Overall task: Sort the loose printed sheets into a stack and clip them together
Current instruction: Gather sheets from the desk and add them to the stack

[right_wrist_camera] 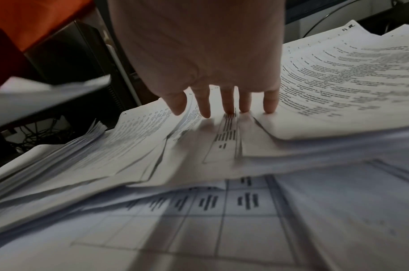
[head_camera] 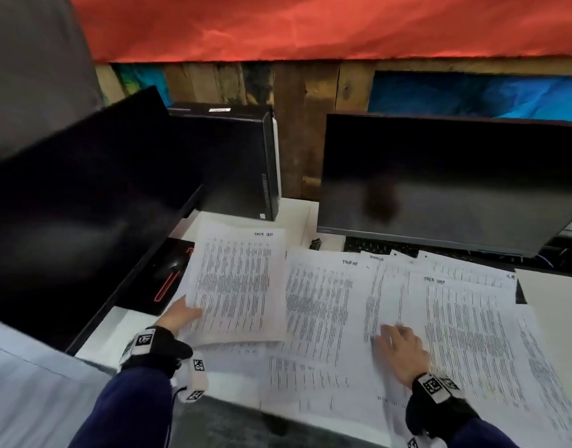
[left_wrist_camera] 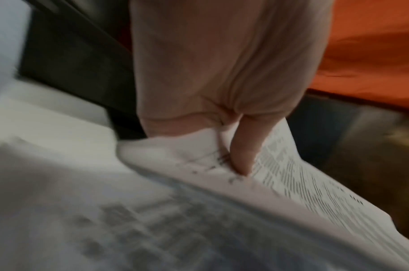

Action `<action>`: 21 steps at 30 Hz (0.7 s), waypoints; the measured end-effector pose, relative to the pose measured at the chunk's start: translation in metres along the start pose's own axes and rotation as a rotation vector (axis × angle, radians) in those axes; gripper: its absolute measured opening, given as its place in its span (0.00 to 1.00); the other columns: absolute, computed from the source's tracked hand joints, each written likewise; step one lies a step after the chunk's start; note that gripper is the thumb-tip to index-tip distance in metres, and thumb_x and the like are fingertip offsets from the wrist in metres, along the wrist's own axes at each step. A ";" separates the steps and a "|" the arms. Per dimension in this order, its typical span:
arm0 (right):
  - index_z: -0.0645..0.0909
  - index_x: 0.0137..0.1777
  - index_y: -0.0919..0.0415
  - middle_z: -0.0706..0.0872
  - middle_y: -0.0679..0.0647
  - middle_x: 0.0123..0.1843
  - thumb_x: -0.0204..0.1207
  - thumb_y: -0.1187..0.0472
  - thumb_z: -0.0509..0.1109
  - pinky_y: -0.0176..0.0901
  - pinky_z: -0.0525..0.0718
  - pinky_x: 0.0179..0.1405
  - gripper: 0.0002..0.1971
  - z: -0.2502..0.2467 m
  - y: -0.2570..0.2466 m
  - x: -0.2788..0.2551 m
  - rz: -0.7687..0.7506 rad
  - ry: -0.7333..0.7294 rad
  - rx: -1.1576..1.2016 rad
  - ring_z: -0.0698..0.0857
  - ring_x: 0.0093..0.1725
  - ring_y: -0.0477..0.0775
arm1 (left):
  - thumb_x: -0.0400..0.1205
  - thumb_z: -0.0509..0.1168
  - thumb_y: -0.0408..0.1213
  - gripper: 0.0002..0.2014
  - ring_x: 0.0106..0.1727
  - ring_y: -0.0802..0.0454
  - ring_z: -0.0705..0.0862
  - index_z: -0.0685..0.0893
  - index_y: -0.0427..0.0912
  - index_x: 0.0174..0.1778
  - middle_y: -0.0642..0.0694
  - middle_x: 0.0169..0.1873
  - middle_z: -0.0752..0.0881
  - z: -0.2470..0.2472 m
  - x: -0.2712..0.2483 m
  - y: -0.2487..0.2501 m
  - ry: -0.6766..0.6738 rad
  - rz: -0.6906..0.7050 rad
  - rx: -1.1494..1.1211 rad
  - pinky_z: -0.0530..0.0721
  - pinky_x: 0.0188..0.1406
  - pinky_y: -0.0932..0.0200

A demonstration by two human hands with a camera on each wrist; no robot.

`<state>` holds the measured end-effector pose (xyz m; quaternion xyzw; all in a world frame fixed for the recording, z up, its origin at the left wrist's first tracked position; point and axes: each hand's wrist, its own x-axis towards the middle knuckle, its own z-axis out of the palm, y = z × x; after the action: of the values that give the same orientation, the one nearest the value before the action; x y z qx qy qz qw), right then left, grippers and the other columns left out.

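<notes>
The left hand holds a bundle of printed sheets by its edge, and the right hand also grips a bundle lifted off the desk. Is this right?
Not quite. The left hand does hold a bundle of printed sheets by its edge, but the right hand grips nothing: the right wrist view shows its fingers spread and pressing down on the loose sheets lying on the desk.

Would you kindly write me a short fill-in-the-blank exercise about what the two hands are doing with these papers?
1. The left hand holds a sheaf of sheets by its ____ corner.
2. The right hand rests on the spread papers with its fingers ____.
3. Both monitors, left and right, are switched ____.

Missing words: lower left; straight; off
</notes>
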<state>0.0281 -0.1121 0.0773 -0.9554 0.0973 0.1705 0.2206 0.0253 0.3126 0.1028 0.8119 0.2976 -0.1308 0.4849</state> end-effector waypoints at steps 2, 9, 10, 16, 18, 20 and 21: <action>0.73 0.71 0.49 0.66 0.55 0.78 0.83 0.49 0.56 0.58 0.62 0.75 0.18 -0.002 -0.002 0.000 0.002 -0.005 0.007 0.65 0.76 0.60 | 0.79 0.63 0.22 0.20 0.67 0.39 0.79 0.77 0.33 0.68 0.35 0.64 0.82 -0.011 0.006 -0.017 -0.031 -0.040 0.068 0.75 0.68 0.49; 0.74 0.70 0.50 0.67 0.55 0.77 0.83 0.50 0.56 0.59 0.62 0.74 0.18 -0.001 -0.001 0.004 0.016 -0.045 0.014 0.66 0.75 0.60 | 0.79 0.61 0.25 0.18 0.65 0.37 0.80 0.77 0.30 0.65 0.34 0.62 0.82 -0.014 0.021 -0.043 0.031 -0.216 0.254 0.78 0.65 0.51; 0.74 0.70 0.50 0.67 0.55 0.77 0.83 0.50 0.56 0.59 0.62 0.74 0.18 0.000 0.000 0.005 0.021 -0.041 0.025 0.66 0.75 0.60 | 0.78 0.61 0.25 0.20 0.66 0.36 0.79 0.75 0.29 0.68 0.32 0.64 0.80 -0.011 0.020 -0.041 0.072 -0.256 0.240 0.77 0.66 0.49; 0.77 0.70 0.59 0.80 0.60 0.67 0.84 0.55 0.57 0.53 0.73 0.65 0.18 0.003 0.009 0.016 0.065 0.136 0.209 0.78 0.65 0.62 | 0.78 0.65 0.33 0.24 0.66 0.38 0.75 0.70 0.40 0.71 0.36 0.66 0.74 0.054 -0.009 0.016 0.539 0.108 0.476 0.74 0.64 0.41; 0.79 0.66 0.65 0.85 0.61 0.57 0.82 0.62 0.61 0.50 0.79 0.59 0.15 0.003 0.007 0.022 0.126 0.105 0.537 0.82 0.56 0.62 | 0.83 0.60 0.35 0.18 0.66 0.44 0.77 0.73 0.41 0.70 0.40 0.66 0.76 0.094 -0.013 0.036 0.392 0.386 0.408 0.77 0.65 0.48; 0.78 0.59 0.67 0.83 0.59 0.44 0.81 0.67 0.62 0.52 0.83 0.50 0.10 0.002 0.001 0.024 0.237 0.013 0.890 0.81 0.47 0.60 | 0.86 0.55 0.36 0.17 0.68 0.46 0.77 0.72 0.40 0.72 0.41 0.68 0.76 0.135 -0.014 0.050 0.151 0.438 0.365 0.76 0.69 0.53; 0.77 0.56 0.66 0.79 0.58 0.40 0.80 0.68 0.62 0.52 0.83 0.47 0.07 0.003 -0.003 0.024 0.274 -0.048 1.042 0.79 0.43 0.57 | 0.87 0.54 0.38 0.19 0.71 0.45 0.74 0.69 0.39 0.74 0.40 0.71 0.74 0.152 -0.013 0.054 0.041 0.400 0.358 0.74 0.72 0.53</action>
<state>0.0501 -0.1102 0.0671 -0.6937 0.2876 0.1489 0.6433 0.0598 0.1580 0.0723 0.9299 0.1134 -0.0665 0.3435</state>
